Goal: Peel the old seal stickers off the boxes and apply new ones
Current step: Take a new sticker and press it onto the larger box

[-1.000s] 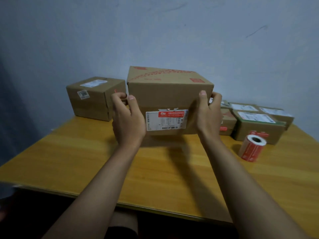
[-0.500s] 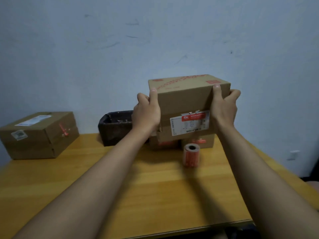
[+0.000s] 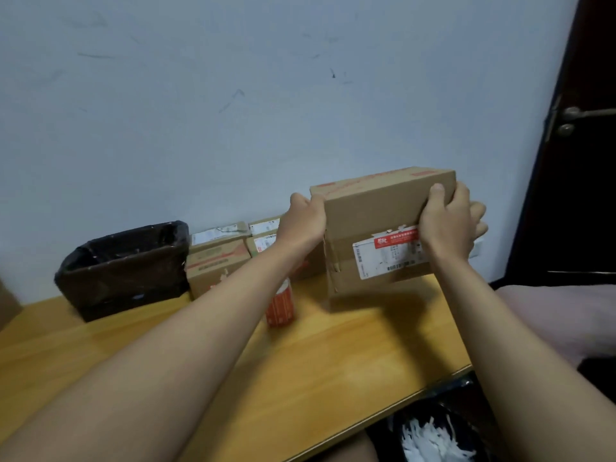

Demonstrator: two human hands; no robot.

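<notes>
I hold a brown cardboard box (image 3: 373, 221) between both hands, low over the far right end of the wooden table (image 3: 316, 368). My left hand (image 3: 303, 218) grips its left side. My right hand (image 3: 450, 221) grips its right side, thumb over the top edge. A white and red shipping label (image 3: 386, 251) faces me on the box front. A red and white sticker roll (image 3: 280, 306) stands on the table, partly behind my left forearm.
A dark bin lined with a black bag (image 3: 123, 268) sits at the back left. Several smaller cardboard boxes (image 3: 216, 261) stand against the wall behind my left arm. A dark door (image 3: 580, 161) is at the right. A bag of white paper scraps (image 3: 430, 438) lies below the table edge.
Both hands have carried the box rightward and lowered it toward the table's right end. The view has swung right, so the box at the far left is nearly out of sight.
</notes>
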